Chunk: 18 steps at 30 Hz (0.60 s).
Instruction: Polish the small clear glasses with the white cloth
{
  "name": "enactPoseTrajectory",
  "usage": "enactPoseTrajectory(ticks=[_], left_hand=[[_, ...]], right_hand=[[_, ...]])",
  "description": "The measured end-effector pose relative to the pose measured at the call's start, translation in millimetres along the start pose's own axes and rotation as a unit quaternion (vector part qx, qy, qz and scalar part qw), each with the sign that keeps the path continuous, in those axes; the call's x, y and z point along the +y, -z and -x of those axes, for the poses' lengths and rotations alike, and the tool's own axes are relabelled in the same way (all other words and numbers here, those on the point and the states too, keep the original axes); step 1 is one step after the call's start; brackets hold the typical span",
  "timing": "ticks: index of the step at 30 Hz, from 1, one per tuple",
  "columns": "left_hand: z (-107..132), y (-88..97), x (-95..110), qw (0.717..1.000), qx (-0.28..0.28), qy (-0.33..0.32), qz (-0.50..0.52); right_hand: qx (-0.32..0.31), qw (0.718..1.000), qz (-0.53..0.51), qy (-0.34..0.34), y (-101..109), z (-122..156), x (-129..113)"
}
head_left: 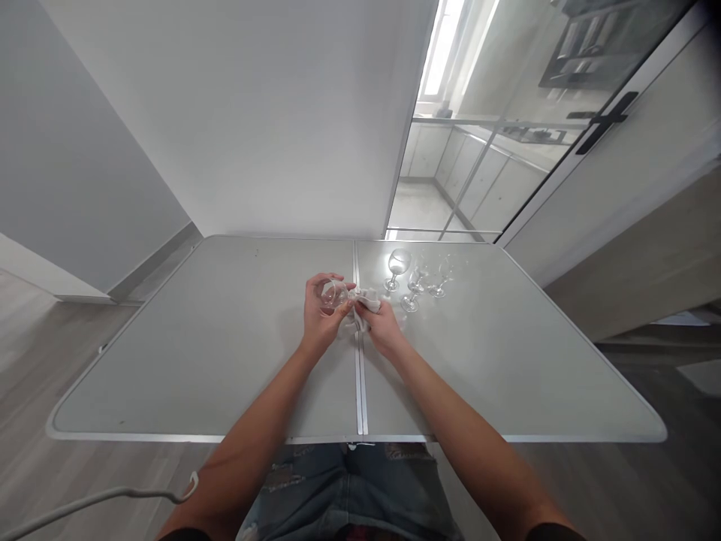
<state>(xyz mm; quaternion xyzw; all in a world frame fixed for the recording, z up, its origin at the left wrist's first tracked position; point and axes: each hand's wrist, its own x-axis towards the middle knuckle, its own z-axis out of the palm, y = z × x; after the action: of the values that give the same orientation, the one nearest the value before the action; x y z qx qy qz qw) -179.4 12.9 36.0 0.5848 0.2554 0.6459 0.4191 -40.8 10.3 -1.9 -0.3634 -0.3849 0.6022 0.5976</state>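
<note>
My left hand point(318, 315) is wrapped round the bowl of a clear stemmed glass point(333, 294), held on its side above the middle of a grey folding table point(225, 353). My right hand point(381, 324) grips a small white cloth point(367, 302) that is pressed against the glass's open end. Both hands hover over the table's centre seam.
Three more clear stemmed glasses point(417, 279) stand upright just right of my hands, towards the table's far side. A white wall lies behind the table and a glass sliding door point(507, 120) at the back right. A white cable point(101, 497) hangs by my left arm.
</note>
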Motion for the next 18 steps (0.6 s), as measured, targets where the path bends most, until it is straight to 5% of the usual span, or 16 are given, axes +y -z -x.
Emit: enactPoseTrajectory(ticks=[5,10,14,18], left_hand=[[-0.2,0.3,0.0,0.999,0.003,-0.009,-0.035],[6.2,0.7,-9.1,0.971,-0.048,-0.051,-0.227],[7.5,7.6,-17.3,0.913,-0.099,-0.107,-0.38],[4.7,12.1,-22.6,0.896,-0.108,-0.145,-0.406]], right_hand=[[0.039,0.999,0.002,0.032,2.1,-1.5,-2.8],[0.091,0.969,0.12,0.194,1.7,7.2,-16.8],[-0.03,0.919,0.283,0.274,1.9,13.3,-17.1],[-0.116,0.844,0.402,0.336,1.2,12.2,-15.4]])
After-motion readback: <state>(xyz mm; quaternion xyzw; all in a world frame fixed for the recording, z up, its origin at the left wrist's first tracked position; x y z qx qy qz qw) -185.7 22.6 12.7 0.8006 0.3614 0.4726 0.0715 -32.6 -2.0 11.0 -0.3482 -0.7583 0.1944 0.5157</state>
